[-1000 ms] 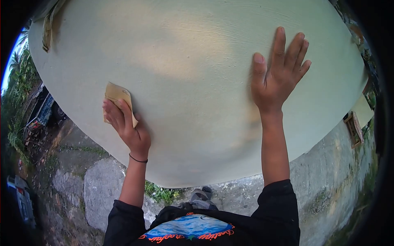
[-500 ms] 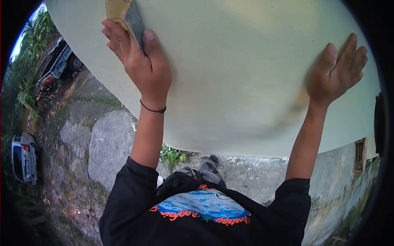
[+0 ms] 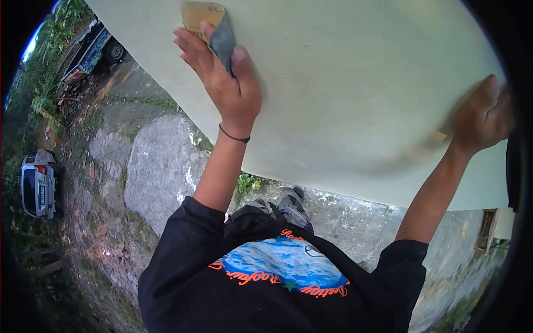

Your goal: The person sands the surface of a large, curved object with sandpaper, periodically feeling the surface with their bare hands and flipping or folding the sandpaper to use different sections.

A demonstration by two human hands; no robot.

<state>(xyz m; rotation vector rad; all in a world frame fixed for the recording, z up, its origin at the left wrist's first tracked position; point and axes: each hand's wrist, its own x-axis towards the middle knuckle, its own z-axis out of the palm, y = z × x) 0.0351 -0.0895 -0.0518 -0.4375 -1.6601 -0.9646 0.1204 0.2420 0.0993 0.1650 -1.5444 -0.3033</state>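
A broad pale green panel (image 3: 333, 111) fills the upper part of the view. My left hand (image 3: 230, 83), with a dark band at the wrist, holds a folded sheet of sandpaper (image 3: 204, 18) against it. The sheet has a tan printed back and a grey face, and passes between the thumb and fingers. At the right side of the panel, my right hand (image 3: 484, 119) rests on or close to the surface with its thumb apart from the fingers. Its fingertips fade into the dark rim of the view. Nothing shows in it.
Below lies rough concrete ground (image 3: 158, 161) with a small green plant (image 3: 244, 186) by the panel's lower edge. A silver car (image 3: 39, 184) stands at the far left, and another vehicle (image 3: 91, 53) at the upper left. A framed opening (image 3: 486, 230) is at the lower right.
The view has shifted. My left hand with the sandpaper now appears further right and slightly lower. My right hand appears further right and lower, partly in the dark rim.
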